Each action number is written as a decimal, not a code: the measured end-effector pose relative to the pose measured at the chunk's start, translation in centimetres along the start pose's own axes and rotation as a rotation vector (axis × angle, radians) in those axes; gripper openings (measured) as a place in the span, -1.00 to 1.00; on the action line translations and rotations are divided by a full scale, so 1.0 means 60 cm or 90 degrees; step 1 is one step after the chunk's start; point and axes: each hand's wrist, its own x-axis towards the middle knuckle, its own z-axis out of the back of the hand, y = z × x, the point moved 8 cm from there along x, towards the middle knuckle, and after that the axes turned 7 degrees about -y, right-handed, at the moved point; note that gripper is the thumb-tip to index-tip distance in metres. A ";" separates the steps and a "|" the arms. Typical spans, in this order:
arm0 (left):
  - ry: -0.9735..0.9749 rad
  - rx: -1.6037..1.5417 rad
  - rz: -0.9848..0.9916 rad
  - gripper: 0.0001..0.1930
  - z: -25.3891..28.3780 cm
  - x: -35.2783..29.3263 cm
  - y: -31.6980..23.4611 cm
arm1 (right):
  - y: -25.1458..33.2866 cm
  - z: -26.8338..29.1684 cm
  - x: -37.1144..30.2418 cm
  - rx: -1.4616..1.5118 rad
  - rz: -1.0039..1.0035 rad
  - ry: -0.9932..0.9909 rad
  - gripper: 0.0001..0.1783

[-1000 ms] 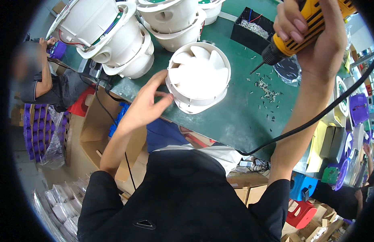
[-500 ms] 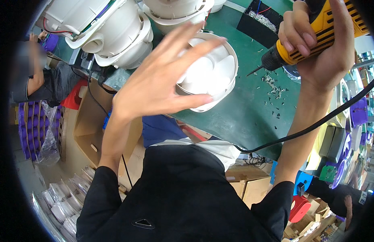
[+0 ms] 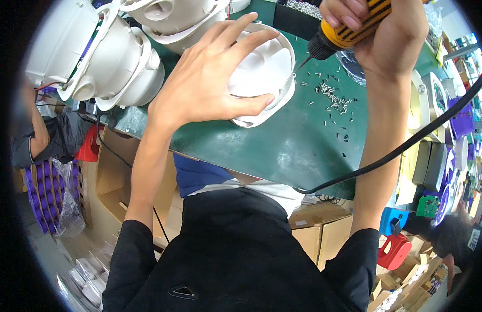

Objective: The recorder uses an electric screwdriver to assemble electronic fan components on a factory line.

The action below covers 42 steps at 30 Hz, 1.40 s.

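Note:
A round white plastic housing (image 3: 267,62) sits on the green bench top, its hollow side facing up. My left hand (image 3: 196,83) spans it with spread fingers. The fingertips reach the far rim and the thumb lies along the near rim. In my right hand (image 3: 391,47) is a yellow and black corded power screwdriver (image 3: 332,39), fingers wrapped round its body. Its thin bit points down and left, close to the housing's right edge. Loose small screws (image 3: 332,99) lie scattered on the bench right of the housing.
Stacked white housings (image 3: 116,57) with wires crowd the back left. A black box of screws (image 3: 303,13) stands behind. The black cord (image 3: 407,148) crosses my right forearm. Below the bench are cardboard boxes (image 3: 316,229). Another person's arm (image 3: 39,130) shows at far left.
My left hand has settled on the housing from its blurred motion. My right hand has brought the screwdriver left and up in the view, its bit nearer the housing. The whole view has shifted.

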 end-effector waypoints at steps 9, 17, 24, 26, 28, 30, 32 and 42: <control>0.005 0.014 0.025 -0.10 0.001 0.003 0.003 | 0.001 -0.010 0.001 -0.043 -0.005 0.043 -0.47; -0.015 0.017 0.009 -0.09 0.001 0.000 0.003 | 0.001 -0.008 0.001 -0.045 0.027 0.044 -0.47; -0.015 0.011 0.006 -0.08 0.001 -0.001 0.004 | -0.008 -0.001 0.008 -0.059 0.006 0.079 -0.49; -0.004 0.002 -0.010 -0.07 -0.002 0.008 -0.002 | 0.001 0.001 0.005 -0.042 0.002 0.139 -0.49; 0.005 0.015 -0.008 -0.06 -0.001 0.003 0.005 | -0.015 -0.020 0.001 0.108 -0.048 0.219 -0.49; 0.014 0.021 -0.015 -0.06 -0.001 0.004 0.007 | -0.026 -0.036 -0.003 0.250 -0.095 0.290 -0.49; 0.019 0.007 -0.026 -0.06 -0.001 0.009 0.006 | -0.036 -0.049 -0.006 0.385 -0.138 0.352 -0.49; 0.023 -0.008 -0.024 -0.07 -0.001 0.009 0.005 | -0.060 -0.082 0.043 0.669 -0.085 0.533 -0.48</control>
